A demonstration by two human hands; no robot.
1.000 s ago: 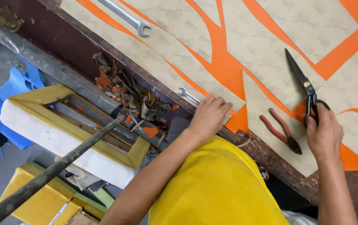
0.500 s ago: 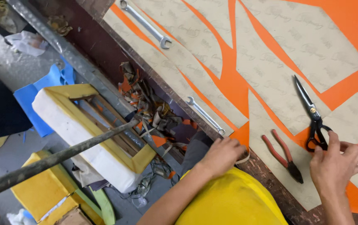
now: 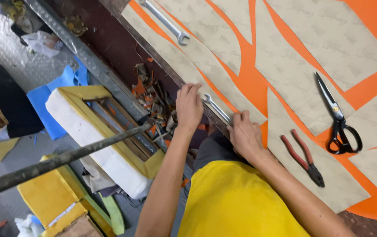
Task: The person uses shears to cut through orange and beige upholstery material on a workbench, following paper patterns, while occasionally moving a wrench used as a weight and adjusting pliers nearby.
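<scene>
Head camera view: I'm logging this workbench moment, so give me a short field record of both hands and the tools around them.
left hand: left hand rests at the table edge, beside one end of the small wrench
right hand: right hand lies on the beige sheet, at the wrench's other end
grip: neither hand visibly closed around anything
pliers: red-handled pliers, right of the right hand, untouched
scissors: black-handled scissors, farther right, untouched
second wrench: long wrench, top of table
surface: orange sheet under beige cut pieces
</scene>
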